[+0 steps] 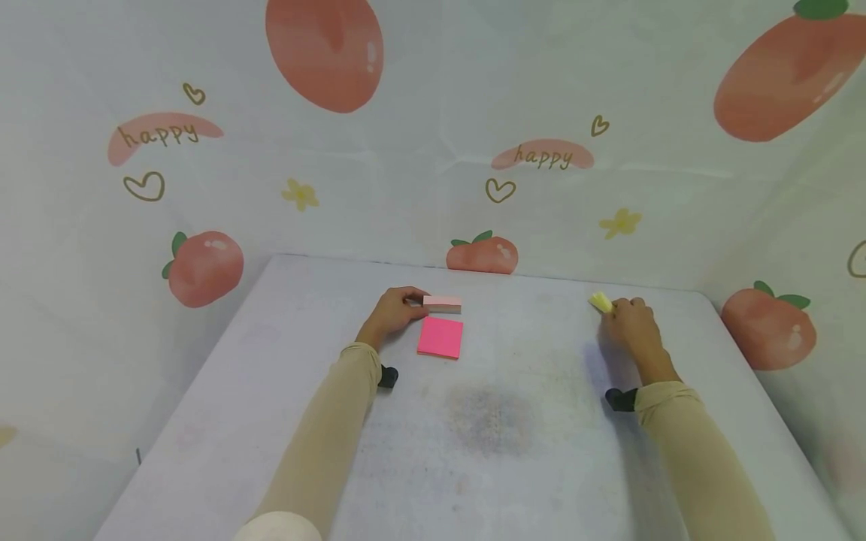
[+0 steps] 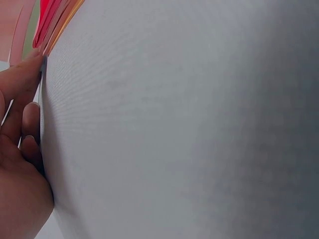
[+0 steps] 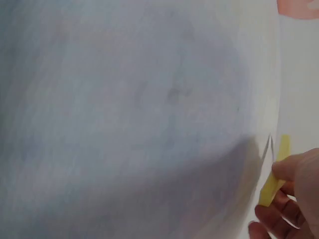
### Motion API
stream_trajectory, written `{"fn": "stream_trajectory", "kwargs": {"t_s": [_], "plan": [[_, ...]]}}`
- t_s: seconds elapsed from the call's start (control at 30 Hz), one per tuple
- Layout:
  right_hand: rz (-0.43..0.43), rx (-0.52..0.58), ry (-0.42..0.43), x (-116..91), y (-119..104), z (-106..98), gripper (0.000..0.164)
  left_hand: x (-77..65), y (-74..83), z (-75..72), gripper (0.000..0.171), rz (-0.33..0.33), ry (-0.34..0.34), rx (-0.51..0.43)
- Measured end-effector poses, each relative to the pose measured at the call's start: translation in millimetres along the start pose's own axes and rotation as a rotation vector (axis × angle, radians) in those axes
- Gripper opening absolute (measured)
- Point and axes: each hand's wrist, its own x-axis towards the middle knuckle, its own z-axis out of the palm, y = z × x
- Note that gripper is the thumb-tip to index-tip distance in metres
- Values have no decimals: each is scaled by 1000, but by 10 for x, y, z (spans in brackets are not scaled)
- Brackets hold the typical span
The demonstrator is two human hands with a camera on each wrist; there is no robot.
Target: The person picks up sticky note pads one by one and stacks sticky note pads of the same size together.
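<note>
My left hand (image 1: 399, 309) pinches the left end of a pale pink sticky note pad (image 1: 443, 304), with the thumb in front and the fingers behind. Just nearer to me, a bright pink sticky note pad (image 1: 440, 337) lies flat on the table. In the left wrist view, layered pink and orange edges of the bright pad (image 2: 59, 22) appear by the fingertips. Far to the right, my right hand (image 1: 634, 327) holds a small yellow sticky note pad (image 1: 600, 303) between thumb and fingers. The right wrist view shows this yellow pad partly covered by the thumb.
A white table (image 1: 528, 481) with a grey stain (image 1: 494, 417) spreads below the hands. Behind it hangs a white cloth (image 1: 419, 188) printed with fruit, hearts and words. Black wrist mounts (image 1: 621, 400) stick out from the sleeves.
</note>
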Motion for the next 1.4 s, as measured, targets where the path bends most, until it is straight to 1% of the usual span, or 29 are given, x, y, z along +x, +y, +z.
{"fn": "stream_trajectory", "kwargs": {"t_s": [0.13, 0.23, 0.3, 0.5, 0.57, 0.87, 1.07, 1.17, 1.27, 1.4], "plan": [[-60, 25, 67, 29, -53, 18, 46, 1, 1, 2, 38, -6, 0, 0], [-73, 53, 90, 45, -84, 18, 43, 3, 2, 2, 38, -8, -2, -4], [-65, 83, 86, 46, -108, 14, 42, 4, 1, 1, 39, -8, -4, -4], [-18, 223, 19, 32, -194, -8, 47, 31, -14, 4, 39, -7, -7, -8], [-18, 264, 10, 28, -217, -8, 48, 35, -18, 5, 39, -6, -7, -3], [-66, 384, 36, 1, -291, -4, 44, 24, -14, 10, 39, -1, -7, 5], [-75, 448, 42, -5, -343, -8, 48, 11, -11, 8, 39, -2, -7, -2], [-81, 454, 50, 3, -345, 1, 50, 10, -9, 6, 38, 4, -5, -2], [-99, 428, 59, 10, -342, 13, 51, 7, -8, 5, 38, 10, -3, 1], [-125, 389, 86, 18, -347, 33, 46, 0, -4, 2, 38, 8, -1, 1]]}}
